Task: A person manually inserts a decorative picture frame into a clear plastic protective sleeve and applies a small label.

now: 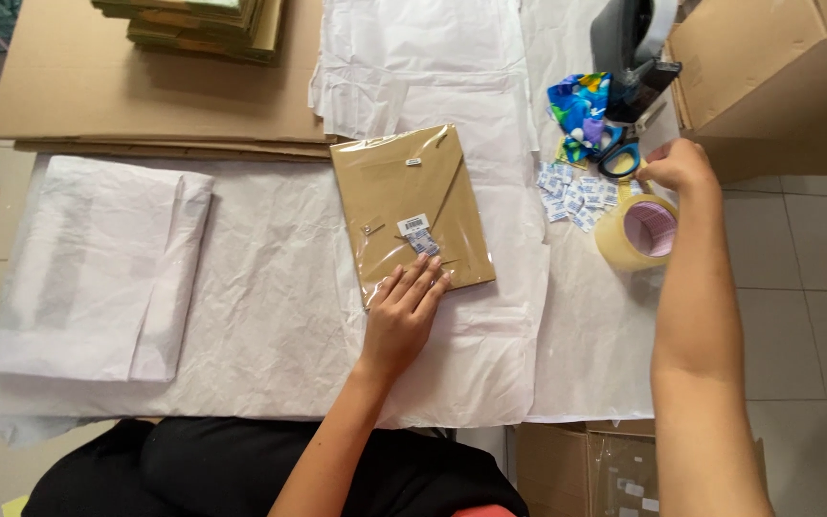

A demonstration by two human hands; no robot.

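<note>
Head view, looking down: a seated person's left hand (402, 316) lies flat, fingers together, on the near edge of a brown envelope-style packet sealed in clear plastic (410, 211), which rests tilted on white tissue paper (270, 316) spread over the floor. The right hand (677, 168) reaches out to a roll of clear packing tape (636, 232), fingertips pinched at its upper rim. Just beside the roll lie small white sachets (576, 196) and blue-handled scissors (617, 158). A folded stack of tissue (98, 268) sits well to the left, flat cardboard sheets (145, 96) beyond it.
</note>
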